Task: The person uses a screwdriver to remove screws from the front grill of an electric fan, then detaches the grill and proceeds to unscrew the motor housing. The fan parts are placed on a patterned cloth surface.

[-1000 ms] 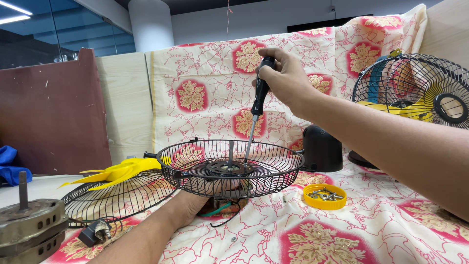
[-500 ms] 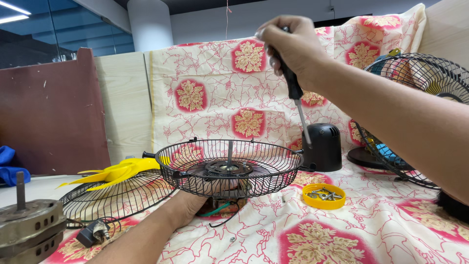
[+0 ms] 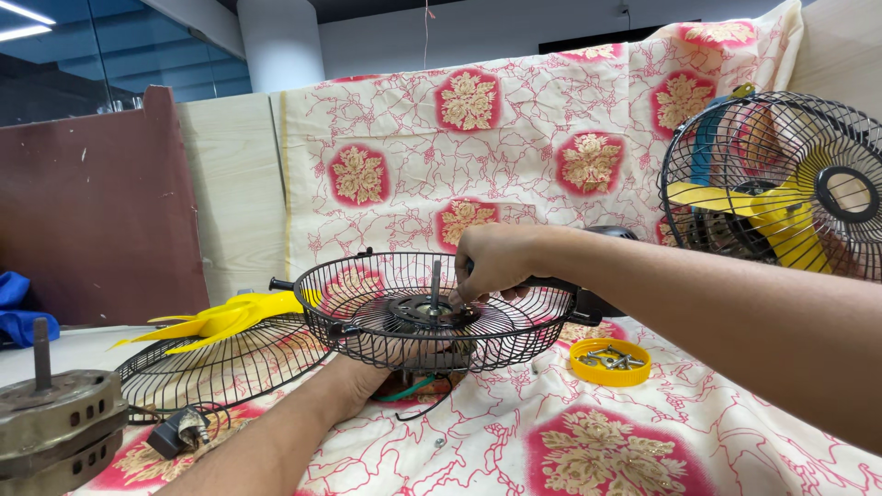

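Black wire fan guard [image 3: 436, 312] rests dish-up on the left hand [image 3: 367, 377], which cups it from beneath. Right hand [image 3: 491, 262], fingers closed on a black-handled screwdriver [image 3: 551, 285], pinches at the guard's central hub [image 3: 430, 312]; a yellow lid of screws [image 3: 609, 361] lies near, right of this grip.

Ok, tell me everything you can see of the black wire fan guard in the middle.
The fan guard is a round, shallow bowl of thin black metal wires running out from a solid centre plate. A bare metal shaft stands upright through that centre. The guard sits open side up, roughly level, above the flowered cloth. The left hand supports it from beneath; the right hand reaches inside, fingertips at the centre plate. A black knob sticks out at its left rim.
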